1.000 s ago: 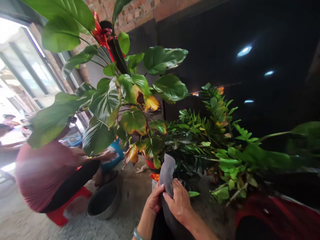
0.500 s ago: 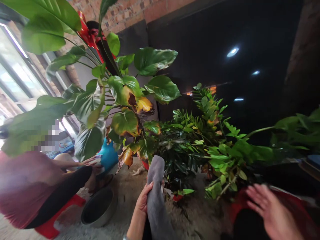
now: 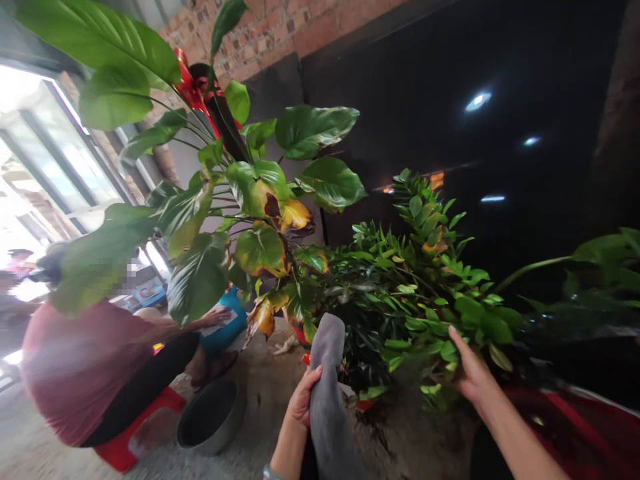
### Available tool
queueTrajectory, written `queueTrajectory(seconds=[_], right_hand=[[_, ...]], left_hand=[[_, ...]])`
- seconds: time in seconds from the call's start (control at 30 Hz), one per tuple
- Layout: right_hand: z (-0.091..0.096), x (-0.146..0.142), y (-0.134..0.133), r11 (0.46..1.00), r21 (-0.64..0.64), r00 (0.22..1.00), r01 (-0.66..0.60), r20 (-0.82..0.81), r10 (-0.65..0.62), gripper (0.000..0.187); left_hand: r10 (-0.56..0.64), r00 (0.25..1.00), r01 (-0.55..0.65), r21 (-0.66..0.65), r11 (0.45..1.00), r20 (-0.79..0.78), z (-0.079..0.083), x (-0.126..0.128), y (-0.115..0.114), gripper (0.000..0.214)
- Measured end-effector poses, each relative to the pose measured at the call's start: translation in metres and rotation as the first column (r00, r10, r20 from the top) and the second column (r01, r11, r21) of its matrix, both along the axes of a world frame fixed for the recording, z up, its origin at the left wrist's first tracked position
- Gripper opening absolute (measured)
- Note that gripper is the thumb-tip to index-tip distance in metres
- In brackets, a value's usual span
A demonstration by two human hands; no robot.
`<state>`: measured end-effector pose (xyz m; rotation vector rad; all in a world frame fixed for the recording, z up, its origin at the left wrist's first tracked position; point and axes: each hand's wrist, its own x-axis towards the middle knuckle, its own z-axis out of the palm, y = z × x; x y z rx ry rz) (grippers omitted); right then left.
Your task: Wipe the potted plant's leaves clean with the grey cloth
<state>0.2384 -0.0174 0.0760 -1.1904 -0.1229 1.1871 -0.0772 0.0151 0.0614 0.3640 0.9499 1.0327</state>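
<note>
My left hand (image 3: pixel 303 397) is closed around a long grey cloth (image 3: pixel 327 387), which stands up above the fingers and drapes down toward me. On the right, my right hand (image 3: pixel 473 373) is in among the lower leaves of a green potted plant (image 3: pixel 440 313). Its thumb points up along the foliage, and the fingers curl round a leafy branch (image 3: pixel 445 357), partly hidden by leaves. A taller plant (image 3: pixel 260 247) with large leaves, some yellow and brown at the edges, rises left of the cloth.
At left a person in a pink shirt (image 3: pixel 90 367) sits on a red stool (image 3: pixel 125 443), a hand on a blue pot (image 3: pixel 225 330). A grey basin (image 3: pixel 210 413) stands on the floor. Dark panels (image 3: pixel 450 80) back the plants; something red (image 3: pixel 565 420) lies at lower right.
My right hand has moved left and up from beside the plant into its leaves, shifting the lower branch. My left hand still holds the cloth. The view has turned slightly left.
</note>
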Motion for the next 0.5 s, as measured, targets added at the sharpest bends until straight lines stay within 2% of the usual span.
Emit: queueTrajectory(seconds=[0.1, 0.23, 0.33, 0.43, 0.5], right_hand=[[-0.001, -0.016, 0.0, 0.998, -0.024, 0.992, -0.06, -0.11, 0.057, 0.032], [0.0, -0.023, 0.005, 0.999, -0.034, 0.997, -0.033, -0.068, 0.031, 0.02], [-0.002, -0.023, 0.008, 0.999, -0.026, 0.998, -0.036, -0.05, 0.035, 0.019], [-0.004, -0.021, 0.011, 0.999, -0.019, 0.999, -0.03, -0.035, 0.029, 0.023], [-0.005, -0.02, 0.012, 1.0, -0.007, 0.999, -0.025, -0.03, 0.025, 0.024]], left_hand=[[-0.028, 0.999, 0.029, 0.035, 0.999, -0.023, 0.0, -0.003, -0.003, 0.018], [-0.041, 0.999, 0.044, 0.093, 0.995, -0.03, -0.003, -0.012, -0.007, 0.026], [-0.023, 0.998, 0.029, 0.102, 0.994, -0.052, 0.0, -0.01, -0.015, 0.027], [-0.103, 0.991, 0.117, 0.184, 0.976, -0.082, 0.017, 0.004, -0.026, 0.035], [-0.177, 0.978, 0.2, 0.263, 0.944, -0.109, 0.038, 0.016, -0.029, 0.045]])
